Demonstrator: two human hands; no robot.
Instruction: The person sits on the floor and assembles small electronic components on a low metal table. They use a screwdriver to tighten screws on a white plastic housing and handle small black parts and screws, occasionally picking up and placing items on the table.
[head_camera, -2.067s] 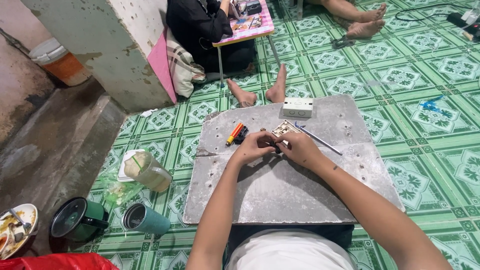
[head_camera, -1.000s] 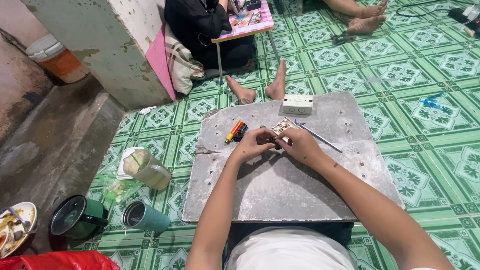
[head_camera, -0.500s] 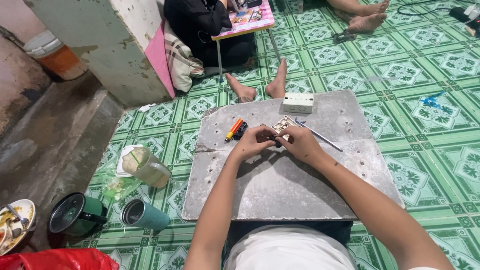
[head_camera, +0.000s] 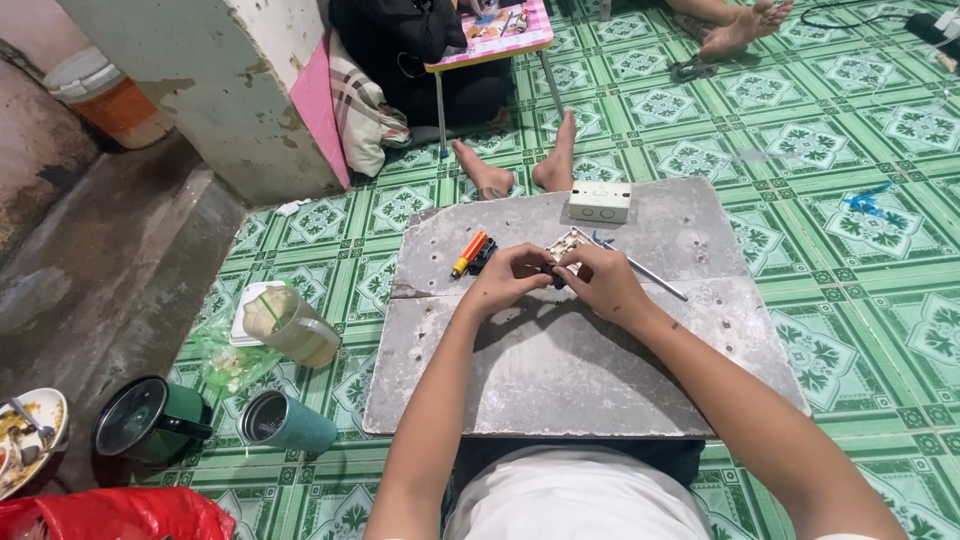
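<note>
Both hands meet over the far half of a grey slab (head_camera: 560, 370) that lies flat on the green patterned floor (head_camera: 850, 330) and serves as a low table. The left hand (head_camera: 510, 280) and the right hand (head_camera: 605, 283) face each other, and their fingers (head_camera: 535, 262) are curled in and pinched on a small dark part (head_camera: 556, 280) held between them, just above the slab; the part is mostly hidden by the fingertips, so its shape cannot be told. Just beyond the hands a small opened fitting (head_camera: 568, 243) lies on the slab, and beside it a thin metal rod (head_camera: 645, 270) runs slantwise toward the right edge. To the left of the hands, near but apart, lies an orange and black tool (head_camera: 470, 254). A white rectangular box (head_camera: 599, 201) sits at the far edge of the slab, close to the bare feet (head_camera: 520, 170) of another person who sits beyond it. The near half of the slab, between the forearms and the near edge, is bare, as is the right corner. A crack or seam runs across the slab from its left edge. Off the left edge, on the floor, stand a clear cup with a pale drink (head_camera: 295, 325), a teal tumbler (head_camera: 285, 422) and a dark green pot (head_camera: 145, 420), all well apart from the hands.
</note>
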